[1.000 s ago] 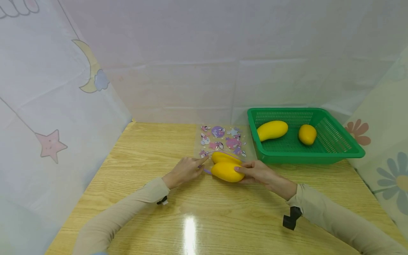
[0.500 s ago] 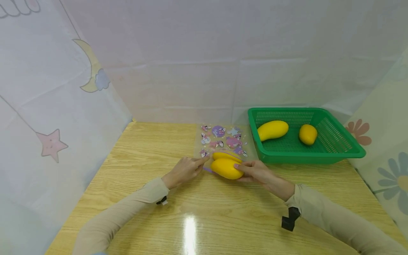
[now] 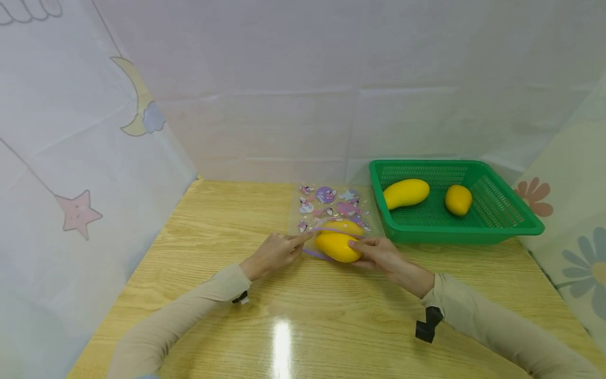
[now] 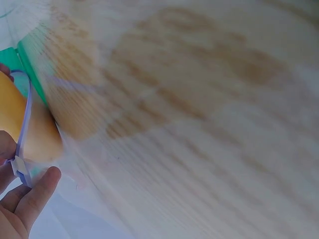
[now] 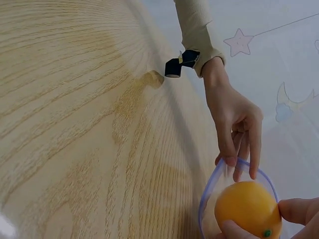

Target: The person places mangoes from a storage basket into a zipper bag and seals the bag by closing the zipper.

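In the head view, a clear zip bag (image 3: 307,208) with purple and pink cartoon prints lies flat, its purple-edged mouth toward me. My left hand (image 3: 276,255) pinches the mouth's left corner; the left wrist view shows a white slider (image 4: 21,168) beside its fingers. My right hand (image 3: 383,259) grips a yellow mango (image 3: 337,247), thumb on top, at the opened mouth. A green stem spot (image 5: 267,233) shows on it in the right wrist view. Right behind it, a second yellow mango shape (image 3: 343,227) shows through the printed plastic.
A green basket (image 3: 464,230) stands at the back right of the wooden table (image 3: 227,326). Inside it are a long yellow fruit (image 3: 407,193) and a rounder yellow-orange one (image 3: 458,200). Printed cloth walls (image 3: 284,105) border the table's back and sides.
My right hand has pushed the mango slightly away from me, into the bag's mouth. The yellow shape behind it has slid further under the printed plastic. My left hand has stayed nearly still.
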`<state>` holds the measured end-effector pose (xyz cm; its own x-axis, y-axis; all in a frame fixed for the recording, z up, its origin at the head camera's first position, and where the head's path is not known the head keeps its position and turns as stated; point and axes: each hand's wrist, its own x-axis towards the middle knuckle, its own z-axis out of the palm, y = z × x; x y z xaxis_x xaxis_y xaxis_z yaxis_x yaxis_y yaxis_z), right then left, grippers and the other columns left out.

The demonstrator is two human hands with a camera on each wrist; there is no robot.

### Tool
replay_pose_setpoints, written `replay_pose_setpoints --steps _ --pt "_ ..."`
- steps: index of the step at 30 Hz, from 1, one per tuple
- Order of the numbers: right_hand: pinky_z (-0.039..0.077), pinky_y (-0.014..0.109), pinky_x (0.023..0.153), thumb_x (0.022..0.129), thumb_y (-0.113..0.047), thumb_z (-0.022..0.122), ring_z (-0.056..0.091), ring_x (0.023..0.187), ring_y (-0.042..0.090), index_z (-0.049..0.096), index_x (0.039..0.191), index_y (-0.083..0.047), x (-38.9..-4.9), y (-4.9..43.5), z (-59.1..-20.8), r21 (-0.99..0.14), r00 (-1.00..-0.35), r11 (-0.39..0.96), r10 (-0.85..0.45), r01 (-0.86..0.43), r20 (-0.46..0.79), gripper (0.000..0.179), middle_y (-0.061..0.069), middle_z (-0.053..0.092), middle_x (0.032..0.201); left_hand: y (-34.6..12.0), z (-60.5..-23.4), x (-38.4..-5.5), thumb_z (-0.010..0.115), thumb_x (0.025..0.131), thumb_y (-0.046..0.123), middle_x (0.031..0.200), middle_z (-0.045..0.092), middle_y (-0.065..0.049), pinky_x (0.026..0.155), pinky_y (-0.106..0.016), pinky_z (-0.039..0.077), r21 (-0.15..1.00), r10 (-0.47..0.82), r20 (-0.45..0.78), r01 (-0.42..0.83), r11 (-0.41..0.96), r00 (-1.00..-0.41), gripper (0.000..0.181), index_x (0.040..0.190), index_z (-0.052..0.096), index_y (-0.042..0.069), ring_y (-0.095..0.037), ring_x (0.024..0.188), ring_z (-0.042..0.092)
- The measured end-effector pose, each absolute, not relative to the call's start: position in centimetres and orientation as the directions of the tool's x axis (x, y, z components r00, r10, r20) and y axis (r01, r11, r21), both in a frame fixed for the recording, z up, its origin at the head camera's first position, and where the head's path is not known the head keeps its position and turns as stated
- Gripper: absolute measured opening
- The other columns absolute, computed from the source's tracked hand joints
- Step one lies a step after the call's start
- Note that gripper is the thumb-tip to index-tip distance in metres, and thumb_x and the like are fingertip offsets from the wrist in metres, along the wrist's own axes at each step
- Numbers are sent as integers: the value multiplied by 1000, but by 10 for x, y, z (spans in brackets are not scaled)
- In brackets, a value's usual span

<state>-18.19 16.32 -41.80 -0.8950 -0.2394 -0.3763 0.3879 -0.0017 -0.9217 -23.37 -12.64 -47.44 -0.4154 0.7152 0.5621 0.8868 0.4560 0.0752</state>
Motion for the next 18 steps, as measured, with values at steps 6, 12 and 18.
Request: replay_pose_setpoints --steps 6,12,18 --pt "55 36 85 99 -14 62 66 94 18 53 127 19 -182 162 -420 -925 -895 18 -246 379 -371 44 25 51 127 -126 -474 -234 69 87 -2 52 50 7 40 -12 17 81 714 558 885 459 -422 39 126 66 1 4 45 13" --pt "53 39 89 98 -11 62 66 97 19 51 126 22 -182 160 -422 -924 -899 10 -224 383 -375 44 28 45 135 -126 -473 -234 68 88 -1 50 39 10 40 -12 17 77 722 553 888 453 -416 39 127 65 1 4 44 13" --pt "51 39 91 99 -10 61 65 101 21 48 130 22 -182 157 -421 -922 -902 -2 -211 387 -378 47 32 34 144 -125 -472 -233 68 89 -2 50 39 10 40 -11 16 86 729 548 895 438 -409 39 127 65 1 6 45 12"
